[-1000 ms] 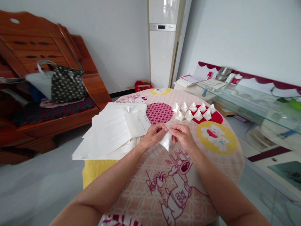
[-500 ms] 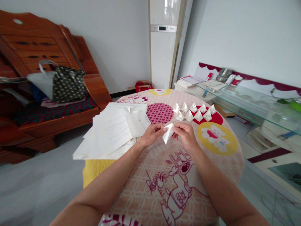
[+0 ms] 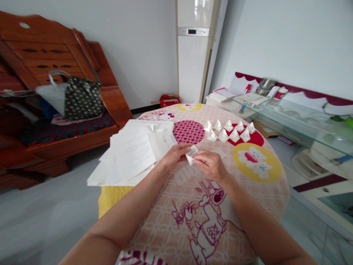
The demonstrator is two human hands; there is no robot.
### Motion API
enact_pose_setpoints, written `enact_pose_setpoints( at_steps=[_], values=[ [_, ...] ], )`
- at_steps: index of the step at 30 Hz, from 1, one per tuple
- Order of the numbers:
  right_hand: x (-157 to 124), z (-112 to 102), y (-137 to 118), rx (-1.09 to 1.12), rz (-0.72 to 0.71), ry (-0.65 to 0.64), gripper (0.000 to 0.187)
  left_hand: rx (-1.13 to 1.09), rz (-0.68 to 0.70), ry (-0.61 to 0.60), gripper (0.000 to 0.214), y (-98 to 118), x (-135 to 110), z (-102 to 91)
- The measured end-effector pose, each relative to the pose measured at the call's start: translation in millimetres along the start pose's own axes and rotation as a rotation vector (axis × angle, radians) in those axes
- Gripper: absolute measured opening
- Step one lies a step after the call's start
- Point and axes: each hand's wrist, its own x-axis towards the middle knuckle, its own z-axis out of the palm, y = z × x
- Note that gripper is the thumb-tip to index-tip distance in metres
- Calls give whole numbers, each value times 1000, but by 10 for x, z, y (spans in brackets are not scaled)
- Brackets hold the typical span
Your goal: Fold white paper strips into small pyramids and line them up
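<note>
Both my hands pinch a small folded white paper piece (image 3: 192, 154) above the round table's patterned cloth (image 3: 198, 206). My left hand (image 3: 174, 156) grips its left side with thumb and fingers closed. My right hand (image 3: 211, 164) covers its right side, fingers curled over it. Only the paper's top corner shows between the hands. Several finished folded paper shapes (image 3: 228, 130) stand in two rows on the far side of the table. A stack of white sheets (image 3: 132, 151) lies just left of my left hand.
A wooden bench (image 3: 55, 110) with a patterned bag (image 3: 79, 97) stands to the left. A tall white floor air conditioner (image 3: 194, 51) stands at the back. A glass shelf (image 3: 298, 117) with books and bottles runs along the right wall.
The paper piece has been folded smaller and lowered toward the cloth. My right hand has closed over it, where before the paper hung open between both hands.
</note>
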Motion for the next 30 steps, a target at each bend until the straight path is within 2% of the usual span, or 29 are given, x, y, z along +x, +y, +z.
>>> enact_pose_setpoints(
  at_steps=[7, 14, 18, 23, 27, 30],
  values=[
    [-17, -27, 127, -88, 44, 86, 21, 53, 12, -37, 36, -14, 4, -7],
    [-32, -33, 175, -158, 177, 159, 25, 103, 39, -123, 41, -39, -22, 38],
    [-39, -20, 184, -185, 205, 180, 27, 118, 58, -149, 47, -38, -33, 63],
    [-41, -3, 181, -209, 221, 193, 26, 132, 94, -173, 44, -60, -39, 97],
    [-41, 1, 162, -151, 255, 218, 21, 141, 125, -147, 39, -75, -39, 116],
    [-34, -24, 175, -45, 333, 353, 19, 119, 139, -81, 38, -66, -32, 110]
  ],
)
